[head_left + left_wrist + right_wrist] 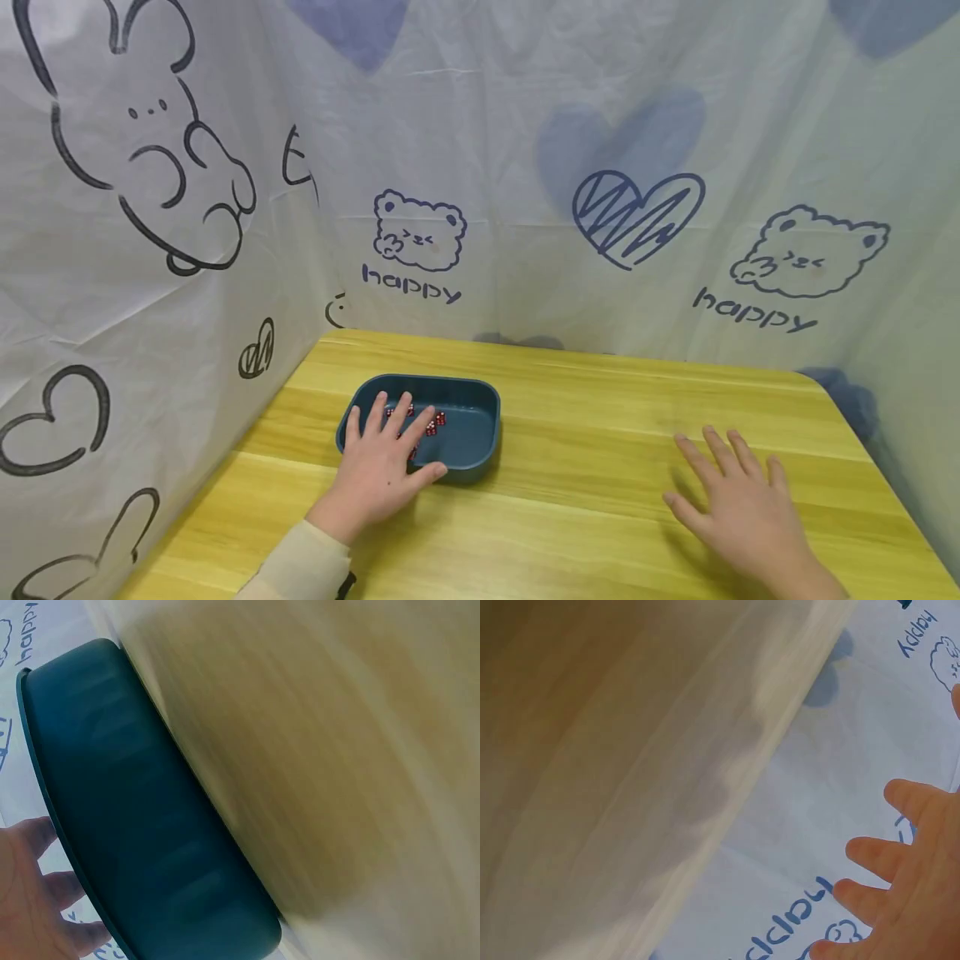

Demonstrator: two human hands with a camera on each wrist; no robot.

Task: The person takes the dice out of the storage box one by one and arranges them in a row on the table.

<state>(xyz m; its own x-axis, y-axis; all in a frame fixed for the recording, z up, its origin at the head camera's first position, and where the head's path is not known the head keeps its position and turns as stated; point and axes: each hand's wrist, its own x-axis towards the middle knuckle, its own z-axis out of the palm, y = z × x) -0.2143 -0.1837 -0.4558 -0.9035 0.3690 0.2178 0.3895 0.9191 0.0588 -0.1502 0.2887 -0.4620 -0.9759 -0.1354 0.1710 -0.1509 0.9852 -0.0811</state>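
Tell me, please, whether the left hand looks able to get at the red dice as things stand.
Probably yes: the left hand is over the open teal tray, fingers spread, and nothing visible blocks its way to the red dice.

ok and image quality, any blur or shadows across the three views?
Head: fairly even light, soft shadow on the table beside the right hand; dice small, pips hard to count. Left wrist: tabletop smeared and soft, tray side dark. Right wrist: tabletop blurred, dim at upper left; backdrop print sharper.
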